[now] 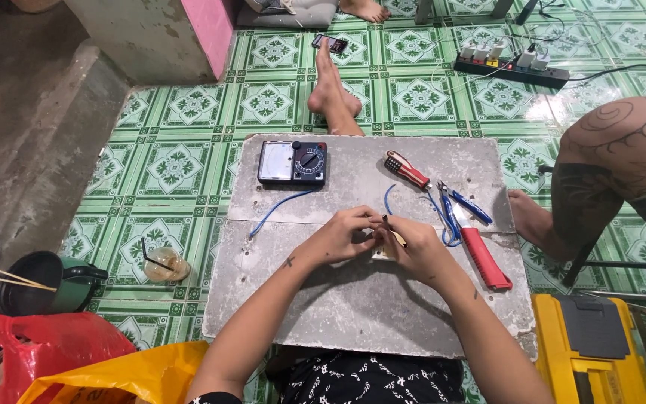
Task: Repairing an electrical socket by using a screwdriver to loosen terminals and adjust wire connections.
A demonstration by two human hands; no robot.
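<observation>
Both hands meet over the middle of the grey slab surface point(353, 299), which lies on the green tiled floor point(181, 161). The left hand point(342, 236) has its fingers closed on a small part that is too hidden to tell. The right hand point(416, 251) has its fingers clamped on a thin dark tool point(392, 228), whose tip points at the left hand's fingertips. A blue wire point(389, 198) rises just beyond the hands. Farther back sits a meter point(293, 162) with another blue wire point(282, 206) trailing from it. To the right lie red-handled pliers point(407, 170), blue-handled cutters point(461, 203) and a red knife point(481, 258). A yellow toolbox point(588, 355) stands at the right edge.
</observation>
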